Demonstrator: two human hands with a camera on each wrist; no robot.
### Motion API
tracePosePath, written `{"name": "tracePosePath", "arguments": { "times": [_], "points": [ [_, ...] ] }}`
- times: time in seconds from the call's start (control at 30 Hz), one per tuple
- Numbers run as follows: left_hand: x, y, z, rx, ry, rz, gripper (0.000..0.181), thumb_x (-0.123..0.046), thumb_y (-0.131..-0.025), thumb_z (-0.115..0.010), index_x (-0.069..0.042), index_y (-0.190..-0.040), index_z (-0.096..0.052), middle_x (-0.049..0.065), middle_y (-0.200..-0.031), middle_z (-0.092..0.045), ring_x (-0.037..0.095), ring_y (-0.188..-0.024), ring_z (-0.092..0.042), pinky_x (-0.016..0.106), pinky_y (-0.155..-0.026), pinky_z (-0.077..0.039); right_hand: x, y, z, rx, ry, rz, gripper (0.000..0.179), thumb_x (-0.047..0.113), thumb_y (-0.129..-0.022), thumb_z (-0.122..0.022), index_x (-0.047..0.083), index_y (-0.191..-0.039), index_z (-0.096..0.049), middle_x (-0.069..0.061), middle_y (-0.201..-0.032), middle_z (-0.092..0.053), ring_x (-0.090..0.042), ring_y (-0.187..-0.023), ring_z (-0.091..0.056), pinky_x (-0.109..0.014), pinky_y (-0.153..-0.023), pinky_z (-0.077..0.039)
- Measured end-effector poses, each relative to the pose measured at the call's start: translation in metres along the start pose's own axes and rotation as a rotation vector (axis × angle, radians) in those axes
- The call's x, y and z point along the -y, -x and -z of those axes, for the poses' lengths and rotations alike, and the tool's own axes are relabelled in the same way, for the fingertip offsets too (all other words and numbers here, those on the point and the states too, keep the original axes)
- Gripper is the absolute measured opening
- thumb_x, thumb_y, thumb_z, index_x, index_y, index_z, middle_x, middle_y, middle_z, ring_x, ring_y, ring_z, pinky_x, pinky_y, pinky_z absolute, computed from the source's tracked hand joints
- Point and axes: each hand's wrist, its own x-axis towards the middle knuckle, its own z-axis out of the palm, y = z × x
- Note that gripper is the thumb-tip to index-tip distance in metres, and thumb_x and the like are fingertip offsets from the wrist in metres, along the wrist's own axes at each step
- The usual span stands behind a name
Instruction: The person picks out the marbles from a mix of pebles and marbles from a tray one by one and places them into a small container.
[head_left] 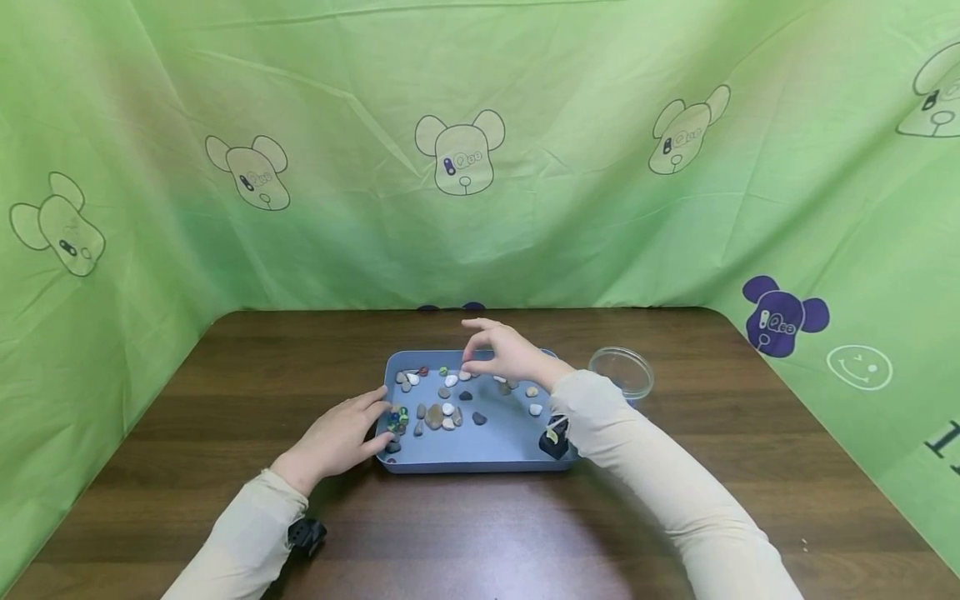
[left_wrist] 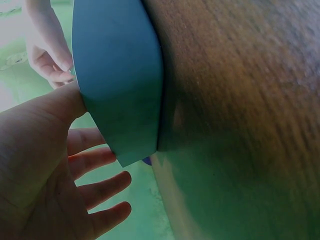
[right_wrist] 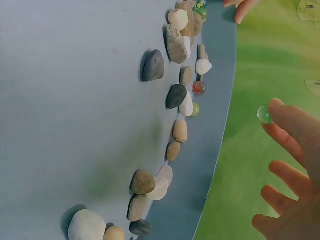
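Above the far part of a shallow blue tray (head_left: 502, 443), my right hand (head_left: 510, 352) pinches a clear green marble (right_wrist: 264, 114) between thumb and index finger, its other fingers spread apart. My left hand (head_left: 336, 437) rests at the tray's left rim, with thumb and fingers loosely extended over the edge. Inside the tray by those fingers is a cluster of coloured marbles (head_left: 398, 419). Pebbles in grey, brown and white lie scattered over the tray floor, among them a dark stone (right_wrist: 153, 66). A reddish marble (right_wrist: 199, 87) and a yellow-green marble (right_wrist: 195, 109) lie near the far wall.
A round clear container (head_left: 622, 372) stands to the right of the tray, partly behind the right sleeve. The tray sits on a dark wooden table (head_left: 480, 533). Green cloth (head_left: 337, 233) with printed bear heads hangs behind and at both sides.
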Motion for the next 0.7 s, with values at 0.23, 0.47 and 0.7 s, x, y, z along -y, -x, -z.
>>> {"name": "tracePosePath", "arguments": {
  "times": [0.23,0.47,0.7],
  "points": [
    [0.000,0.000,0.000,0.001,-0.001,0.003,0.047,-0.033,-0.090,-0.058,-0.001,-0.125,-0.056,0.019,-0.142,-0.045,0.035,-0.129,-0.046,0.047,-0.105,-0.039,-0.004,0.002,0.000,-0.020,-0.006,-0.006,0.009,0.022,-0.085,-0.067,0.014,-0.087,-0.070,-0.015,-0.148,-0.038,-0.034,-0.139,-0.032,-0.055,-0.110,-0.029],
    [-0.001,0.001,0.001,0.002,0.002,0.006,0.047,-0.032,-0.090,-0.058,-0.002,-0.125,-0.057,0.019,-0.142,-0.045,0.035,-0.129,-0.046,0.048,-0.105,-0.039,-0.005,0.007,0.002,-0.041,-0.025,0.007,0.008,0.021,-0.085,-0.068,0.013,-0.085,-0.070,-0.016,-0.147,-0.038,-0.035,-0.138,-0.033,-0.054,-0.109,-0.031],
    [-0.001,0.001,0.002,0.015,0.006,0.015,0.048,-0.033,-0.091,-0.058,-0.001,-0.126,-0.056,0.019,-0.143,-0.043,0.035,-0.130,-0.045,0.049,-0.106,-0.038,-0.007,0.011,0.006,-0.073,-0.022,0.005,0.007,0.021,-0.083,-0.070,0.014,-0.085,-0.070,-0.016,-0.147,-0.039,-0.035,-0.136,-0.036,-0.053,-0.108,-0.034]
  ]
}}
